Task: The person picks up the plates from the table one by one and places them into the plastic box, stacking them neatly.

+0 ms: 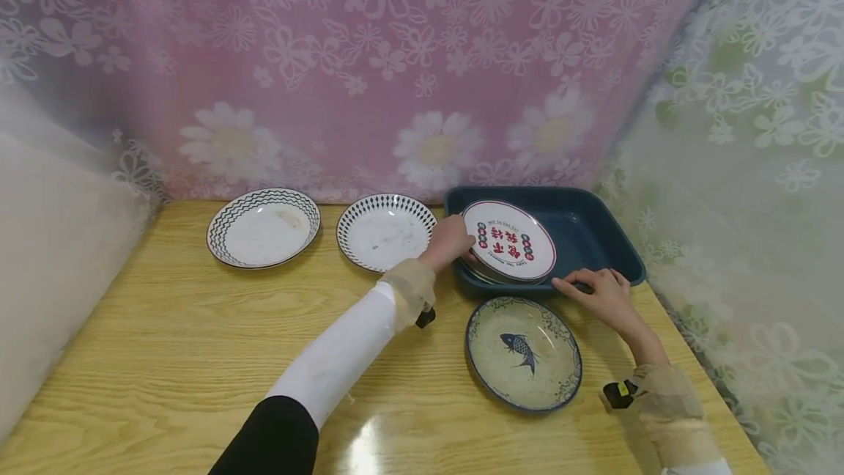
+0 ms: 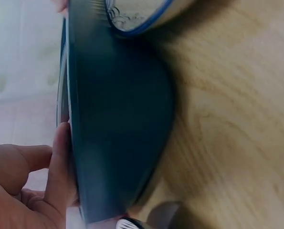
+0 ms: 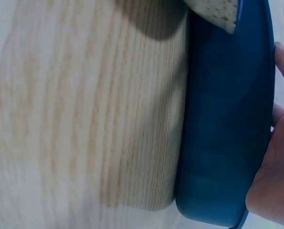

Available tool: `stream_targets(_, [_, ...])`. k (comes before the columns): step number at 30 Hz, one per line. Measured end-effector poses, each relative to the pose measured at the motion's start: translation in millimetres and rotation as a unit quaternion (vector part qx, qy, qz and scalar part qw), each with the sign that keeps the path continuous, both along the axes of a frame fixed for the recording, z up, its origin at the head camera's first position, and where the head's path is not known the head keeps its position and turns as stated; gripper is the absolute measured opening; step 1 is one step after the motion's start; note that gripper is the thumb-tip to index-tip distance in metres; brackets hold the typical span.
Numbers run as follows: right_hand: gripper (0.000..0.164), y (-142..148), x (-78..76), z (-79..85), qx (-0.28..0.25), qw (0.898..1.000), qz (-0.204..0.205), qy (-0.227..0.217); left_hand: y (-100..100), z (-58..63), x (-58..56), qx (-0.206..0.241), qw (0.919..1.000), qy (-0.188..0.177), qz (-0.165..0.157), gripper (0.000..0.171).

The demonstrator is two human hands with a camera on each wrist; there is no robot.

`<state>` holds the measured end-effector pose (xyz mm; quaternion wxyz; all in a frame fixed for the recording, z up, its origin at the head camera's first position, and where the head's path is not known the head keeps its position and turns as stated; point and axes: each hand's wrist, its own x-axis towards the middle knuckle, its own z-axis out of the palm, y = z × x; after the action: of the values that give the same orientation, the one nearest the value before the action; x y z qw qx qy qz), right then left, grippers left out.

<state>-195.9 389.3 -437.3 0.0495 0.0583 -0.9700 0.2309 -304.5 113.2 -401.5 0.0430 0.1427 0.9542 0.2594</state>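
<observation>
A round white plate (image 1: pixel 511 240) with red lettering lies tilted on other plates at the left end of a dark teal basin (image 1: pixel 593 226). My left hand (image 1: pixel 450 242) grips that plate by its left edge. In the left wrist view, the fingers of the left hand (image 2: pixel 39 183) are bent at the basin's rim, beside the plate edge. My right hand (image 1: pixel 603 295) rests with loosely bent fingers at the basin's front rim, its thumb tip close to the plate's lower right edge. In the right wrist view, the right hand (image 3: pixel 278 162) lies along the rim.
A fish-patterned bowl-like plate (image 1: pixel 524 354) sits just in front of the basin. Left of the basin are a diamond-rimmed plate (image 1: pixel 385 233) and a wavy-rimmed plate (image 1: pixel 264 228). Floral curtains (image 1: pixel 422 79) hang behind and beside the wooden table (image 1: pixel 198 358).
</observation>
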Motion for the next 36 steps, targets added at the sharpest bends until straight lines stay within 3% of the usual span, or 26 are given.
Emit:
stream_targets(6, [0.028, -1, 1.3, -0.4, -0.003, 1.000, -0.002, 0.002, 8, 2.9, 5.0, -0.066, 0.9966, 0.032, -0.037, 0.017])
stream_targets(11, [0.030, -2, 0.6, -1.2, 0.000, 1.000, -0.006, 0.004, 18, 1.2, 4.7, -0.135, 0.9898, 0.038, -0.024, 0.021])
stream_targets(17, [0.030, -1, -0.2, -3.2, 0.002, 1.000, -0.006, 0.006, 21, -1.3, 2.0, -0.128, 0.9915, 0.019, -0.011, 0.022])
stream_targets(23, [0.030, 1, 0.2, -4.8, 0.001, 1.000, -0.007, 0.005, 17, 3.5, 6.5, -0.107, 0.9934, 0.028, -0.033, 0.022])
stream_targets(28, [0.032, -1, -1.0, -7.0, -0.003, 1.000, -0.010, 0.008, -4, 9.6, 11.3, -0.041, 0.9972, 0.021, -0.059, 0.019])
stream_targets(31, [0.031, -1, -1.7, -8.1, -0.002, 1.000, -0.012, 0.013, -28, 16.6, 10.6, 0.032, 0.9976, 0.004, -0.061, 0.026])
stream_targets(36, [0.031, 0, 1.7, -9.4, 0.001, 0.999, -0.018, 0.029, -79, 27.1, 6.1, 0.165, 0.9859, -0.018, -0.023, 0.028])
